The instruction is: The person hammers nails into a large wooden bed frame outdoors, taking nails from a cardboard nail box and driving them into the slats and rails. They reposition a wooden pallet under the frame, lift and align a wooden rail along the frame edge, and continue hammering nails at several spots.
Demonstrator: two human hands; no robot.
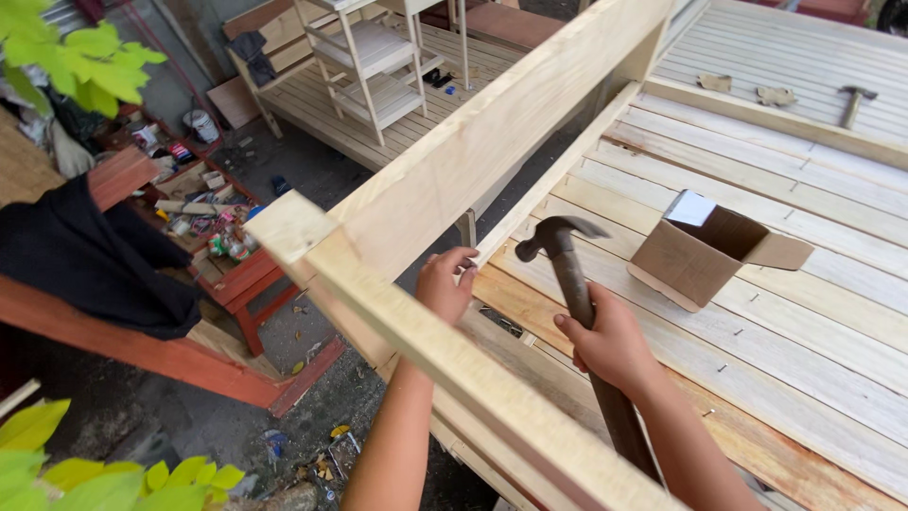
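Observation:
My right hand (pixel 613 343) grips the dark handle of a claw hammer (pixel 558 238), whose head is raised just above the slatted wooden platform (pixel 804 341). My left hand (pixel 445 282) reaches under a pale wooden rail (pixel 454 364) and rests its fingers against the inner face of a long upright side board (pixel 492 132), close to the corner where the two boards meet. The hammer head hangs a short way right of my left hand.
An open cardboard box (pixel 705 251) sits on the slats right of the hammer. A second hammer (pixel 856 99) lies far back right. A pale wooden shelf frame (pixel 374 66) stands behind. A red bench with clutter (pixel 213 232) and green leaves (pixel 80 57) lie left.

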